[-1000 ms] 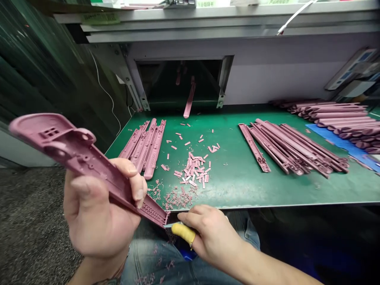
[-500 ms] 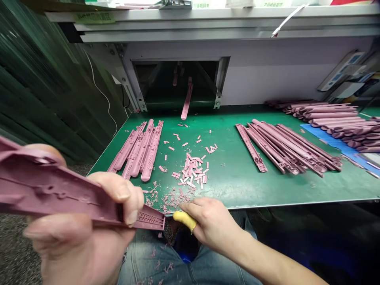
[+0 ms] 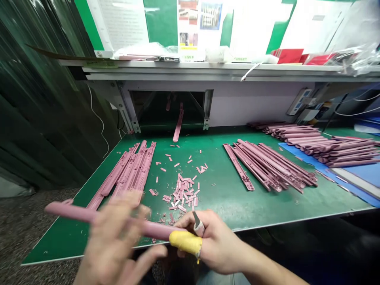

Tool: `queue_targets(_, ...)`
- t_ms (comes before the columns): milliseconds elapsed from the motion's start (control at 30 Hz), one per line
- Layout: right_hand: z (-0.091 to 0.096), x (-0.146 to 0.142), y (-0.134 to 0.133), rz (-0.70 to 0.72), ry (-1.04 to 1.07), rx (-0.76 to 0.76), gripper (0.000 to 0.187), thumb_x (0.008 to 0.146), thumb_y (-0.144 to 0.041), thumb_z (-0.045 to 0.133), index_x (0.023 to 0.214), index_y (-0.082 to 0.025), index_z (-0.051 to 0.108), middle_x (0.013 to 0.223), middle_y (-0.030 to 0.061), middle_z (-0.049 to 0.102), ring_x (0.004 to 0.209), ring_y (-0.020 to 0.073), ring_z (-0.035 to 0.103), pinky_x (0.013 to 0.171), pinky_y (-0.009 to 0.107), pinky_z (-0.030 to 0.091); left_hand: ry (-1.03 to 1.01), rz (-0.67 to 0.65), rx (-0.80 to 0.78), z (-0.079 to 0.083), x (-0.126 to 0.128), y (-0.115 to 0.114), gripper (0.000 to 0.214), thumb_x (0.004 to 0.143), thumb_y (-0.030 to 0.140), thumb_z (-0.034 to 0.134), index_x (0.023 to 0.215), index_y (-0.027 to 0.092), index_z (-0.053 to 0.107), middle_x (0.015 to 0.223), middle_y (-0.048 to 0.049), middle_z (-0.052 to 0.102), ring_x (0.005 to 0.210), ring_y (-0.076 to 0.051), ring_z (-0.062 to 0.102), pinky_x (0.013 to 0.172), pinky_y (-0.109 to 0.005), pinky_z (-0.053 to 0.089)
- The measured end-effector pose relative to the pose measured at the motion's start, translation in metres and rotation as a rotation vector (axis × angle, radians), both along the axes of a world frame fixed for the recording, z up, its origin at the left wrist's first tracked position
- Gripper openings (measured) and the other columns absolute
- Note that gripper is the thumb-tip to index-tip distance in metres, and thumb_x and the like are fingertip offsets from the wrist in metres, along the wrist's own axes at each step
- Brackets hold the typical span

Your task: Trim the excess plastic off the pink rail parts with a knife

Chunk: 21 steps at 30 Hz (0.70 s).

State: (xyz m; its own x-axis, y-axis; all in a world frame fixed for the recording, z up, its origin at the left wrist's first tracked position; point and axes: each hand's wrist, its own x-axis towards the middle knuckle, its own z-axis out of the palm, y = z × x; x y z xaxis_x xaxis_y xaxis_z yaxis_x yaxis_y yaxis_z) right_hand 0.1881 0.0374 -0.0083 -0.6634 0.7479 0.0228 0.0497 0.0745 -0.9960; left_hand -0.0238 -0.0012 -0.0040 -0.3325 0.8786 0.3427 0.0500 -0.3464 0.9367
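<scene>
My right hand [image 3: 208, 241], with a yellow wrap [image 3: 185, 242] on its thumb, grips the right end of a long pink plastic strip [image 3: 157, 230]. It also holds a small knife [image 3: 198, 223], whose pointed blade sticks up from a pale wrapped handle between the fingers. Smeared by motion, my left hand [image 3: 113, 237] is in front of the strip's middle, fingers loosely stretched and thumb apart. Whether it touches the strip cannot be made out. The strip lies nearly level over the table's front edge, its rounded smooth side showing.
Small pink offcuts [image 3: 184, 192] are scattered mid-table [image 3: 213, 209]. Pink strips [image 3: 133, 166] lie at left, with another pile [image 3: 267, 164] at right. Further right, stacked strips [image 3: 332, 146] rest by a blue sheet [image 3: 365, 178]. One strip [image 3: 178, 126] lies at the opening below the shelf [image 3: 219, 67].
The pink strip has moved from close to the camera, in my left hand, down to the table edge and turned over. My right hand now grips its end. The view has tilted up.
</scene>
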Motion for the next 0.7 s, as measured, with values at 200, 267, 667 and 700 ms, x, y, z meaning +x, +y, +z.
queue_targets(200, 0.018, 0.027, 0.023, 0.093, -0.089, 0.28, 0.029, 0.094, -0.041, 0.045, 0.106, -0.018, 0.057, 0.08, 0.0013, 0.057, 0.064, 0.0106, 0.051, 0.061, 0.022, 0.045, 0.883, -0.26, 0.24, 0.012, -0.01, -0.001, 0.038, 0.079, 0.021, 0.068, 0.116, 0.028, 0.069, 0.103, -0.005, 0.074, 0.09, -0.021, 0.067, 0.085, -0.028, 0.05)
queue_targets(267, 0.014, 0.031, 0.023, -0.01, -0.219, 0.527, 0.025, 0.097, -0.031, 0.038, 0.104, -0.019, 0.058, 0.089, 0.0035, 0.059, 0.074, 0.0124, 0.052, 0.069, 0.024, 0.044, 1.272, -0.376, 0.343, 0.021, -0.031, 0.009, 0.049, 0.085, 0.018, 0.06, 0.133, 0.029, 0.055, 0.117, -0.0035, 0.069, 0.102, -0.019, 0.064, 0.086, -0.028, 0.051)
queue_targets(667, -0.009, -0.01, 0.017, -0.17, -0.463, 1.337, 0.032, 0.094, -0.038, 0.05, 0.068, -0.019, 0.048, 0.061, -0.0022, 0.05, 0.052, 0.0115, 0.037, 0.048, 0.028, 0.016, 1.62, -0.372, 0.555, 0.054, -0.037, 0.011, 0.046, 0.089, 0.009, 0.035, 0.127, 0.024, 0.057, 0.126, -0.0006, 0.065, 0.13, -0.024, 0.045, 0.114, -0.047, 0.021)
queue_targets(700, -0.008, -0.009, 0.018, -0.157, -0.451, 1.346, 0.03, 0.094, -0.035, 0.049, 0.068, -0.019, 0.047, 0.062, -0.0025, 0.05, 0.053, 0.0115, 0.036, 0.049, 0.028, 0.016, 1.611, -0.374, 0.542, 0.052, -0.039, 0.01, 0.046, 0.09, 0.01, 0.036, 0.129, 0.025, 0.055, 0.125, -0.0007, 0.065, 0.128, -0.024, 0.047, 0.113, -0.047, 0.022)
